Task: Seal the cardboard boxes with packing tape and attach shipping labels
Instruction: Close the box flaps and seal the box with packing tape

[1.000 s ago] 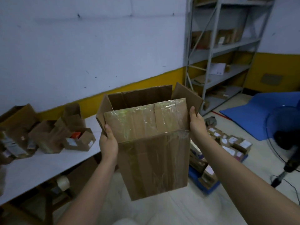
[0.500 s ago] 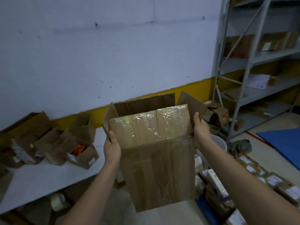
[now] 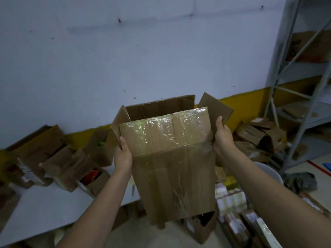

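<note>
1. Two bare forearms reach forward from the bottom edge, and between them a tall cardboard box [image 3: 173, 165] is held up in the air, clear of the worktop [image 3: 41, 210].
2. The left hand [image 3: 123, 155] grips the box's left edge near the top, thumb on the near face and fingers curled behind.
3. The right hand [image 3: 223, 138] grips the right edge a little higher, thumb lying against the open right flap.
4. The box's near face is covered in shiny clear tape [image 3: 161, 133]; its top flaps stand open.
5. Below the box, on the floor, lie stacks of small packages [image 3: 232, 203].
6. Further back, several opened small boxes [image 3: 59, 161] sit on the white worktop against the wall.
7. At far right stands a metal shelf rack [image 3: 304, 86].
</note>
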The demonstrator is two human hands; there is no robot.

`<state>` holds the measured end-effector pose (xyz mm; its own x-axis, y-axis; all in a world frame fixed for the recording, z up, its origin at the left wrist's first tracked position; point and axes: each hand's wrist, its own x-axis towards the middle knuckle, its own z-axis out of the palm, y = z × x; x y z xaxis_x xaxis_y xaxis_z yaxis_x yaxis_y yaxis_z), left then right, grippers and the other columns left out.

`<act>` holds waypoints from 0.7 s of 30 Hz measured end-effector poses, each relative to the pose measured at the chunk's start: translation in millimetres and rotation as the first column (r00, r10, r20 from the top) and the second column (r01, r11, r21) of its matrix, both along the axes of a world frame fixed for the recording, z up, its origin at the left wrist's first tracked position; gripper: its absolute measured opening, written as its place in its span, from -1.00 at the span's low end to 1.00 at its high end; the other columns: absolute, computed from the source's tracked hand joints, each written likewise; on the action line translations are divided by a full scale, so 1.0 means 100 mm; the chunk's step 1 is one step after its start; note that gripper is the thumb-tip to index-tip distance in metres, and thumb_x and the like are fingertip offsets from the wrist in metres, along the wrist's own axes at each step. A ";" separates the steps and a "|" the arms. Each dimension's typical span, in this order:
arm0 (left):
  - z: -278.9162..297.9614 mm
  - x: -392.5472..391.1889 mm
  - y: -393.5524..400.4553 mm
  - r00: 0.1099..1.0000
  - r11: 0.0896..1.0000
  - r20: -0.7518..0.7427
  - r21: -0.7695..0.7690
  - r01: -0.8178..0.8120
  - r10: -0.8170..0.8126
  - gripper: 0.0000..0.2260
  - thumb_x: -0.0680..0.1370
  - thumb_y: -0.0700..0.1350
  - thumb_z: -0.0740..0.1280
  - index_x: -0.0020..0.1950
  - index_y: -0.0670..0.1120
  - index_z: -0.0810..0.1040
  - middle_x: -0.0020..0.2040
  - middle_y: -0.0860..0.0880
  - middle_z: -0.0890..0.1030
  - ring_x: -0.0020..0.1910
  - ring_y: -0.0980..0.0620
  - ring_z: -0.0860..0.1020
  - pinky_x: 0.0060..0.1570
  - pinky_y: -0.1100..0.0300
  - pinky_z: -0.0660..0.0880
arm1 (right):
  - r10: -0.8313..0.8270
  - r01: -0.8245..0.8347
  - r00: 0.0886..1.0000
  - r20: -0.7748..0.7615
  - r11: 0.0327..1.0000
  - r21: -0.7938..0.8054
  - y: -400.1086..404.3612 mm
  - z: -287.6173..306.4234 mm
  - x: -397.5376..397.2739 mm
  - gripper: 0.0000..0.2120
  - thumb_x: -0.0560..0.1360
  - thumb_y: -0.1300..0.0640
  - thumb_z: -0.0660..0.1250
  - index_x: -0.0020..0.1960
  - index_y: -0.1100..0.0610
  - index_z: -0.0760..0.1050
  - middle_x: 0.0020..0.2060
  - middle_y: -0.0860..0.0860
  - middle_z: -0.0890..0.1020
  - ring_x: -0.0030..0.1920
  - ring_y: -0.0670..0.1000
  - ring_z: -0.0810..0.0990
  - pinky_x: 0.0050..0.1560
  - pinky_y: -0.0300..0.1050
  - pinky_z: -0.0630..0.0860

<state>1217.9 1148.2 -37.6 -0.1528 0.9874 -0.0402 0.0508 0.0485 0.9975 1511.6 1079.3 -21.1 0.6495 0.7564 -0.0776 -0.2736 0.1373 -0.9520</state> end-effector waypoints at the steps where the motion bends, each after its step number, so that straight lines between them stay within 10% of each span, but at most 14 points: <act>1: -0.02 -0.02 0.15 1.000 1.000 0.010 0.000 0.003 -0.003 -0.27 0.53 0.44 0.02 0.50 -0.03 0.36 0.37 -0.10 0.52 0.31 -0.14 0.51 0.35 -0.17 0.44 | 0.002 -0.002 1.000 -0.003 1.000 -0.002 0.17 -0.01 -0.01 -0.63 0.64 -0.19 0.11 0.16 0.04 0.51 0.03 0.03 0.67 0.07 0.09 0.65 0.12 0.08 0.59; 10: 0.11 -0.37 1.69 0.998 0.999 0.059 0.034 -0.011 0.009 -0.35 0.57 0.39 0.01 0.49 0.03 0.39 0.37 -0.07 0.53 0.34 -0.13 0.50 0.35 -0.16 0.44 | 0.049 -0.050 0.998 0.044 0.999 0.003 1.88 0.33 -0.38 -0.53 0.65 -0.17 0.10 0.30 0.15 0.50 0.05 0.06 0.68 -0.01 0.03 0.67 -0.27 -0.19 0.56; 21: 0.12 -0.64 3.26 0.990 0.997 0.127 0.019 -0.069 0.066 -0.40 0.63 0.31 0.02 0.54 0.00 0.32 0.40 -0.09 0.50 0.35 -0.14 0.49 0.15 0.01 0.47 | 0.151 -0.146 0.988 -0.038 0.984 0.106 3.54 0.30 -0.64 -0.55 0.65 -0.15 0.11 0.37 0.11 0.46 0.14 0.01 0.67 0.12 0.02 0.65 0.11 -0.04 0.60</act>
